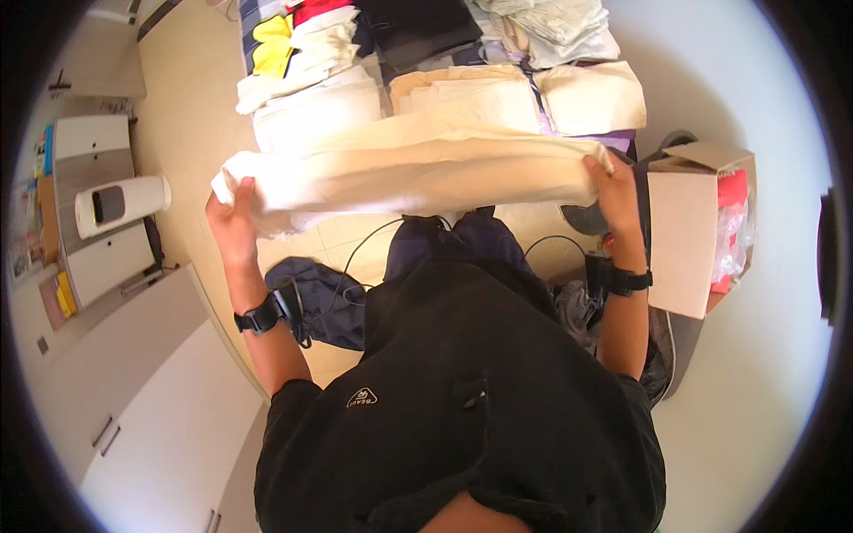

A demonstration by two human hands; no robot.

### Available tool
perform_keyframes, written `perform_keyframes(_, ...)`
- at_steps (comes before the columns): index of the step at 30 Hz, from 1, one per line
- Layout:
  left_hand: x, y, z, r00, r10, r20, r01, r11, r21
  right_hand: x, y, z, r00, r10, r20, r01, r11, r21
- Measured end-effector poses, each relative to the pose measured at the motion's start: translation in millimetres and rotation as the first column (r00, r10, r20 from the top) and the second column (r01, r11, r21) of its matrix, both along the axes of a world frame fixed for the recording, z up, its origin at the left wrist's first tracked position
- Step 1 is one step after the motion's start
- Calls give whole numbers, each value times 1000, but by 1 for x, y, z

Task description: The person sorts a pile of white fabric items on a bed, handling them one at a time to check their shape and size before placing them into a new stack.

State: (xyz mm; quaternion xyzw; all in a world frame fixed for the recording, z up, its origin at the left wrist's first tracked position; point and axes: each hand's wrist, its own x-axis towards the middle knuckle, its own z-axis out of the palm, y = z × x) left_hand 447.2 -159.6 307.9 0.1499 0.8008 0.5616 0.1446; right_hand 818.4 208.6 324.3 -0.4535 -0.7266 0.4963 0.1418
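A long cream cloth [426,173] stretches sideways between my two hands, held up in front of me. My left hand [234,216] grips its left end, the thumb lying on top of the fabric. At the other end, my right hand [615,194] pinches the cloth's corner, thumb uppermost. The fingers beneath the cloth are hidden on both sides. Just beyond it lie folded cream cloths: a left stack [315,111], a middle stack [471,93] and a right stack [593,96]. Whether the held cloth touches the stacks I cannot tell.
Farther back are a black folded cloth [418,31], a yellow cloth [273,46] and a pale pile [560,27]. An open cardboard box [684,235] with clear plastic stands at right. Dark blue fabric [324,298] lies at lower left, with cables nearby. A white appliance [124,204] stands left.
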Motion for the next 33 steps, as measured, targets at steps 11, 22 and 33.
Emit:
perform_keyframes(11, -4, 110, 0, 977, -214, 17, 214, 960, -182, 49, 51, -55, 993, -68, -92, 43, 967, -252)
perform_keyframes(22, -68, 258, -229, 987, -161, -25, 129, 865, -484, -19, 256, -242, 999, -45, -3, 41, 935, -352)
perform_keyframes(33, 80, 393, -354, 819, -379, -431, 94, 829, -551, -20, 275, -401, 969, -226, 104, 244, 790, -562)
